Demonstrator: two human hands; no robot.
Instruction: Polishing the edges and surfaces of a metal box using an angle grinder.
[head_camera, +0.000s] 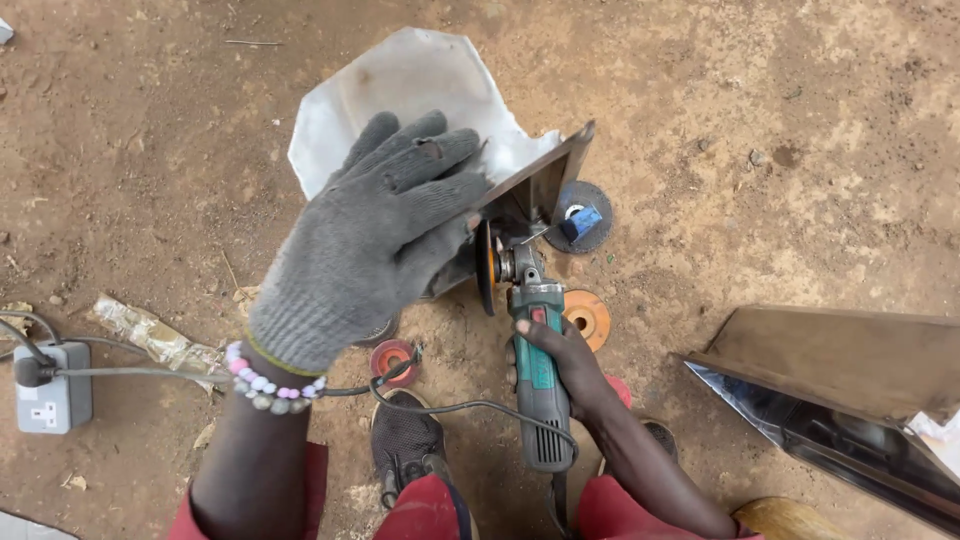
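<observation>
My left hand (370, 235), in a grey knit glove with a bead bracelet at the wrist, presses flat on a folded sheet-metal piece (545, 170) that stands on the dirt. My bare right hand (565, 360) grips the body of a green angle grinder (535, 370). Its orange disc (487, 268) sits against the lower edge of the metal piece, just below my gloved fingers. The grinder's black cable (450, 405) loops back between my knees.
A white sheet (400, 85) lies behind the metal piece. Spare discs lie around: a grey disc (585, 215), an orange disc (590, 315), a red disc (392, 358). A grey socket box (52, 395) sits left. Another bent metal piece (850, 390) lies right. My shoe (405, 440) is below.
</observation>
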